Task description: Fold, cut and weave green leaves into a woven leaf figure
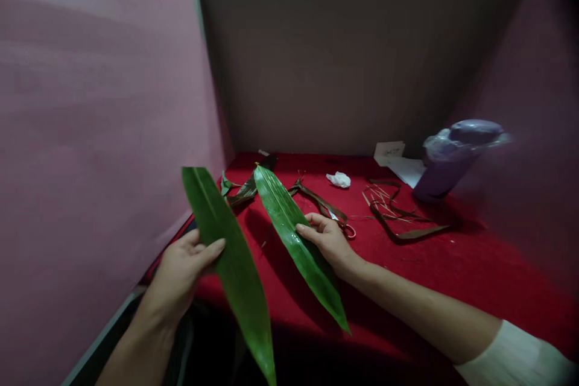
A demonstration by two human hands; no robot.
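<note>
Between thumb and fingers, my left hand (185, 268) grips a long green leaf (237, 271) near its upper part; the top end is cut straight and the lower end tapers to a point. My right hand (330, 241) pinches a second, glossier green leaf (289, 232) around its middle, with wet-looking drops on its surface. The two leaves are held apart, side by side, over the front of a red-covered table (407, 295). Just beyond my right hand lie scissors (349, 230), their handle showing and the blades partly covered by a brown strip (319, 199).
Dark leaves (246, 191) lie at the back left. A crumpled white tissue (339, 179) is near the middle. At right are brown strips (423, 233) with thin sticks (380, 200), white papers (404, 169) and a purple container (446, 175) lined with clear plastic. Walls enclose the table.
</note>
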